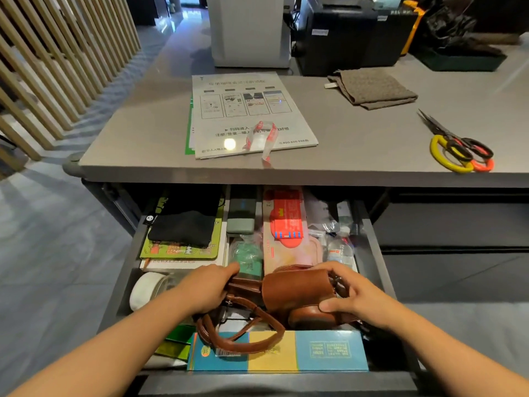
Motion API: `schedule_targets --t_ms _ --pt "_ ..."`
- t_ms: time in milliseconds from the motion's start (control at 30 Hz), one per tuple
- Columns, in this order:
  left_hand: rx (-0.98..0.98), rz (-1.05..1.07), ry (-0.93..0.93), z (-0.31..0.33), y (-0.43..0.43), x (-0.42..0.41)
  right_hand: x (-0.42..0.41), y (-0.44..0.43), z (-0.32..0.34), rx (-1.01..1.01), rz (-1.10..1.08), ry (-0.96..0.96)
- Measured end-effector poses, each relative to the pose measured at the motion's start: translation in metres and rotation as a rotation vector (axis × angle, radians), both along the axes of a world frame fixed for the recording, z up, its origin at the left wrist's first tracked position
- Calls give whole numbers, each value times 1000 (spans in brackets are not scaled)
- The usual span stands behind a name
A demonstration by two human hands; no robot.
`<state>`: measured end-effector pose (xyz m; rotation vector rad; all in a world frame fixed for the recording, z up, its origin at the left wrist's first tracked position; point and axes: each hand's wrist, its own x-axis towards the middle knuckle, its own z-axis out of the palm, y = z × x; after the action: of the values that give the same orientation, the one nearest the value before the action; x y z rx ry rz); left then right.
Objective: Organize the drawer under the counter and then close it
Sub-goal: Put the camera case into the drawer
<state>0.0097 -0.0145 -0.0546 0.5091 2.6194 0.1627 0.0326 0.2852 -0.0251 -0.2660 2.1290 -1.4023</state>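
Observation:
The dark grey drawer under the counter stands pulled open and is full. In its front middle lies a brown leather camera case with a looped strap. My left hand grips the case's left end, index finger stretched forward. My right hand holds the case's right side, thumb curled under and fingers over the top. A blue and yellow box lies along the drawer's front. Behind are a black pouch on a green booklet, a red and pink packet, and a white-lidded jar.
On the grey counter lie a printed sheet with a red and white ribbon, a folded brown cloth and scissors with yellow and orange handles. Machines stand at the back. Wooden slats line the left.

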Motion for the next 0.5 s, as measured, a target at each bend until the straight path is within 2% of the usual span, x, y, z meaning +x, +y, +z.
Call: schedule_targets --t_ms 67,133,233,400,500 --pt "3 -25 1 -3 0 3 -3 10 1 69 64 -97" --pt "-70 -79 42 -5 4 5 -3 17 0 228 158 -115" --pt "-191 -152 120 -6 8 7 0 11 1 375 191 -33" --pt "-196 -151 136 -5 10 11 -1 -11 6 562 213 229" --pt "-153 -64 87 -5 8 11 -4 -9 8 567 230 213"
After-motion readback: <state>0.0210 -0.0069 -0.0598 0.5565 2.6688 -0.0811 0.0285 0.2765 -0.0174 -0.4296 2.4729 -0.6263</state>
